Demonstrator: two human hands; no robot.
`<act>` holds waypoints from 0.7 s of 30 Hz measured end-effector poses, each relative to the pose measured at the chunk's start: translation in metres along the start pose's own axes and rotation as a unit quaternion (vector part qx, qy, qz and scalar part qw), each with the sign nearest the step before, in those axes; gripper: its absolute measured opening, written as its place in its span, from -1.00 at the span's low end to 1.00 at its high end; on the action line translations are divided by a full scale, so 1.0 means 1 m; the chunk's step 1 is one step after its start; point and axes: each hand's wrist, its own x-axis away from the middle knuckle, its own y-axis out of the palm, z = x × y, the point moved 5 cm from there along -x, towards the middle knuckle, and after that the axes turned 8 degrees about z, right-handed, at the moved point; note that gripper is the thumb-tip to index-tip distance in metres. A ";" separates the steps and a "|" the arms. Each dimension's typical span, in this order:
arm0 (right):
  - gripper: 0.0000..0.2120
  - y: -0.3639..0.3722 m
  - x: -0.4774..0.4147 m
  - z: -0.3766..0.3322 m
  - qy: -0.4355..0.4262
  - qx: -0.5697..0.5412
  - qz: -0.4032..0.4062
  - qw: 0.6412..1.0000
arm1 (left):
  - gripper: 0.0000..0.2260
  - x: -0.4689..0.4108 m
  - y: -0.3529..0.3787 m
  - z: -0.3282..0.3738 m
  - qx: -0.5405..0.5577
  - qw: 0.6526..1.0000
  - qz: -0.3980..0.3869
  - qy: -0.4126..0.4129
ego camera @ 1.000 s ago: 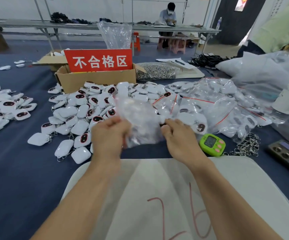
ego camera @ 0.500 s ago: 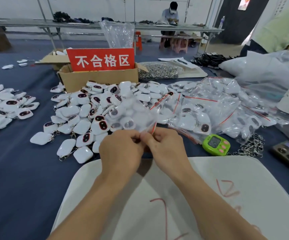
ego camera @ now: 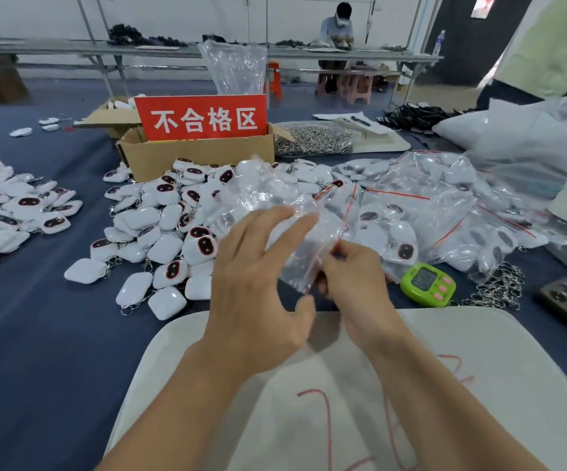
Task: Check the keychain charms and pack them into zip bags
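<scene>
At the far left of the blue-covered table (ego camera: pixel 37 334), a spread of white charms (ego camera: pixel 7 205) lies apart from the bigger heap of keychain charms (ego camera: pixel 160 239), which sits before a cardboard box (ego camera: pixel 200 156) with a red sign (ego camera: pixel 204 119). Over that heap's near edge the left hand (ego camera: pixel 258 287) is spread wide, fingers straight and thumb held off, fingertips touching a clear zip bag (ego camera: pixel 300 260) without gripping it, while the right hand (ego camera: pixel 353 283) just beside it pinches the bag's lower end in curled fingers. Further right a green timer (ego camera: pixel 428 283) lies near a mound of filled bags (ego camera: pixel 445 212) and loose key rings (ego camera: pixel 499 287).
</scene>
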 end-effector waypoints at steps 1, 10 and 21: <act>-0.83 -0.001 -0.002 0.001 0.021 -0.004 -0.016 1.000 | -0.21 -0.001 0.001 0.003 -0.008 0.999 -0.028 0.020; -0.71 0.009 0.000 -0.003 -0.012 0.035 -0.148 0.988 | 0.13 0.007 0.032 -0.015 -0.129 0.969 -0.207 0.023; -0.63 0.012 -0.006 -0.010 -0.166 0.107 -0.070 0.978 | -0.22 -0.014 -0.011 -0.023 -0.310 0.949 -0.022 0.045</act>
